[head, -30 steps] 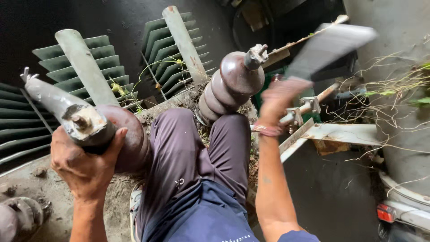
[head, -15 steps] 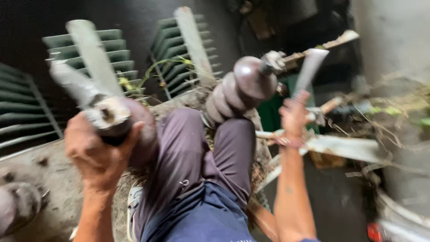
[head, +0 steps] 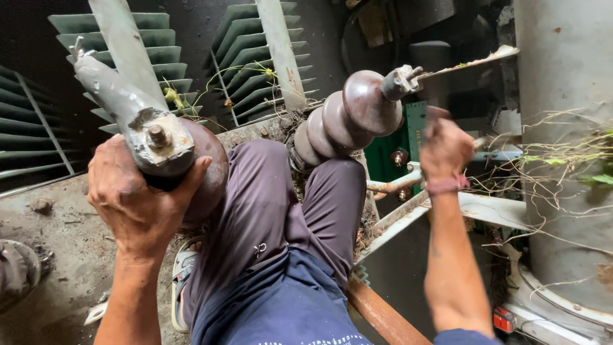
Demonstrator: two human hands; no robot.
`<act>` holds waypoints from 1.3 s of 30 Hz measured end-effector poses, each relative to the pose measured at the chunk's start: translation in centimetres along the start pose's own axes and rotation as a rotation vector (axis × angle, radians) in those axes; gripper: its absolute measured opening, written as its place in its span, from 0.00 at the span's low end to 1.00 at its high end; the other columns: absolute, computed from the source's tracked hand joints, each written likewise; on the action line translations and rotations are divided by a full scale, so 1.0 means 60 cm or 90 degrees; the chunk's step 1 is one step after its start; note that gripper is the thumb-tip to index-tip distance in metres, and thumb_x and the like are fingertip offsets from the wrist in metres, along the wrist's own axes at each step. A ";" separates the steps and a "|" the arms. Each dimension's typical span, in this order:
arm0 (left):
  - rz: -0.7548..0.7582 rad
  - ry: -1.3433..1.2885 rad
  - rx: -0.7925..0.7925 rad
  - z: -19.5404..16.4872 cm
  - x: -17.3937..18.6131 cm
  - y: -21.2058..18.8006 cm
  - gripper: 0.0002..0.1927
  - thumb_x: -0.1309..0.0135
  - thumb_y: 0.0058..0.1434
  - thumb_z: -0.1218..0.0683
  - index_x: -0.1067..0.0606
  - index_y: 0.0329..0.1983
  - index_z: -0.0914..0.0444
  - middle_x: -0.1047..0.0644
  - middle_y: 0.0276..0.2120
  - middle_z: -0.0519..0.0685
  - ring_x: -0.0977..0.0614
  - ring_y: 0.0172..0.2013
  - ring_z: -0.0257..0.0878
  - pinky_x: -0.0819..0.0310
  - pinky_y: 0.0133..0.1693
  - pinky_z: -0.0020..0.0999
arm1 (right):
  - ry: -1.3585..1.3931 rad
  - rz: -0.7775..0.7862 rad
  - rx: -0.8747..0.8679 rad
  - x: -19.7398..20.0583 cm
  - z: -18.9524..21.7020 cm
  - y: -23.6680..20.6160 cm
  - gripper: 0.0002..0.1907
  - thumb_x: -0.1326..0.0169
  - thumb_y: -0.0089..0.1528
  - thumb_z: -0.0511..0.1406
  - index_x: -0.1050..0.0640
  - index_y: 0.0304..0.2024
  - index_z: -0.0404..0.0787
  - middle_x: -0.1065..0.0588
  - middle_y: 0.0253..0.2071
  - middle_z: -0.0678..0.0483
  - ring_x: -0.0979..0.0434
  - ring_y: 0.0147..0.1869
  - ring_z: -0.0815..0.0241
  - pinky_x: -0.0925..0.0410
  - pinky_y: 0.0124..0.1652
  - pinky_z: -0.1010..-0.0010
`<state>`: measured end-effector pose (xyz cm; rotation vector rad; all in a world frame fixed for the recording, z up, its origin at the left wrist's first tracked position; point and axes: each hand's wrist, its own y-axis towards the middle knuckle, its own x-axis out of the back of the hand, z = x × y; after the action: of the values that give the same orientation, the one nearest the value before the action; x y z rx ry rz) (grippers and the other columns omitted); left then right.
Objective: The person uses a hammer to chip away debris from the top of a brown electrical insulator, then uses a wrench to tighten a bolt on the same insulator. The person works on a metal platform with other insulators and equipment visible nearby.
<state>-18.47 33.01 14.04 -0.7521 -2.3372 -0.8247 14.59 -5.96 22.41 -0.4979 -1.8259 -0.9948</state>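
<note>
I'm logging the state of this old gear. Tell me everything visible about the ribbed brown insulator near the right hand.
The ribbed insulator is a stack of glossy dark-brown discs, ceramic by its look, widening toward the top. It leans tilted up to the right, its base buried in dirt and dry debris beside the person's knee. A grey metal cap with a bolt tops it, and a flat, grimy metal strip runs off from there to the right. The right hand, fisted, sits just right of it, apparently not touching.

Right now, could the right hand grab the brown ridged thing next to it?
Probably yes. The right hand is a closed fist just beside the brown ridged insulator, with only open air between them. The left hand already grips another insulator.
</note>
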 end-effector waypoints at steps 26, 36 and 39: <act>0.003 0.043 -0.027 -0.018 -0.004 0.008 0.34 0.27 0.59 0.39 0.26 0.49 0.71 0.24 0.42 0.61 0.22 0.44 0.56 0.28 0.49 0.48 | -0.063 0.153 -0.044 -0.014 -0.095 0.111 0.31 0.58 0.79 0.46 0.28 0.21 0.43 0.40 0.17 0.52 0.41 0.24 0.54 0.38 0.40 0.60; 0.006 0.039 -0.044 -0.001 -0.020 0.008 0.36 0.33 0.63 0.36 0.28 0.51 0.73 0.24 0.44 0.59 0.19 0.42 0.50 0.23 0.49 0.41 | 0.048 -0.047 -0.114 -0.050 -0.111 0.109 0.35 0.53 0.73 0.56 0.31 0.16 0.47 0.37 0.14 0.63 0.39 0.18 0.66 0.39 0.27 0.72; -0.005 0.056 -0.022 -0.001 -0.012 0.004 0.37 0.32 0.62 0.36 0.28 0.50 0.73 0.24 0.43 0.60 0.19 0.42 0.51 0.23 0.48 0.42 | 0.382 -0.110 -0.206 -0.030 -0.114 0.116 0.36 0.54 0.74 0.57 0.31 0.15 0.48 0.37 0.13 0.65 0.39 0.17 0.67 0.38 0.28 0.75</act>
<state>-17.79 32.89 13.74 -0.7073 -2.2541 -0.8851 24.04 -7.25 25.09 -0.1955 -1.1899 -1.3930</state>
